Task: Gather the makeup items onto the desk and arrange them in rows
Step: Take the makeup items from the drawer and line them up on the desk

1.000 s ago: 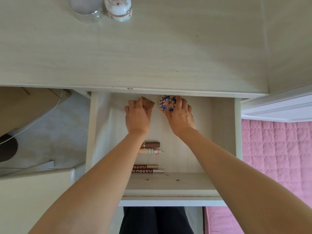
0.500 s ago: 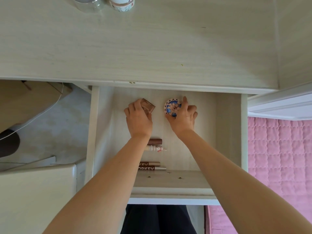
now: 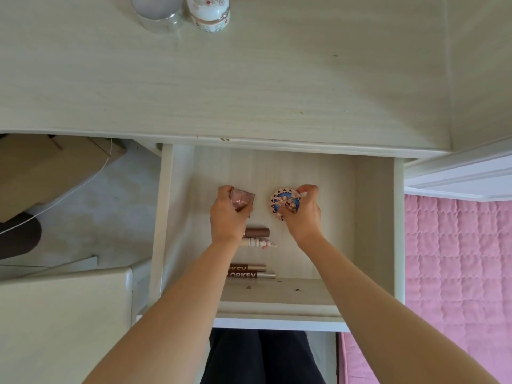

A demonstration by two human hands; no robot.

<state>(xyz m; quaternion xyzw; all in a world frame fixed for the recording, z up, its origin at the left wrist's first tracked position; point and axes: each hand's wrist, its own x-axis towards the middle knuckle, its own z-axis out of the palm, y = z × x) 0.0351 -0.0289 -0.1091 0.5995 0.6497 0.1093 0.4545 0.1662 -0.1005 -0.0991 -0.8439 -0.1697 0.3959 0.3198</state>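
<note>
- Left hand (image 3: 227,217) gripped a small square compact (image 3: 241,202): rose-brown, glossy, half see-through. "LEKIN" was readable on the lid, the rest cut off.
- Right hand (image 3: 303,214) curled round a round compact (image 3: 285,203): a flat disc with a pale pink rim, a blue scalloped pattern and a raised pinkish centre. No text was legible.
- Both compacts were over the middle of the open drawer (image 3: 374,217), pale wood-grain. Could not tell if they touched its floor.
- Toward the drawer's front edge, a brown-capped tube (image 3: 257,233) lay sideways, touching a cream tube (image 3: 260,243) with pink print.
- Nearest the front edge were two brown-and-champagne tubes (image 3: 249,271) side by side. "ORKEY" was readable, the first letters hidden by the forearm.
- Desk (image 3: 249,92) was matte pale wood grain. At its far edge a clear glass jar (image 3: 159,12) stood just beside a white rounded floral pot (image 3: 209,12).
- A pink quilted cover (image 3: 457,273) lay right of the drawer.
</note>
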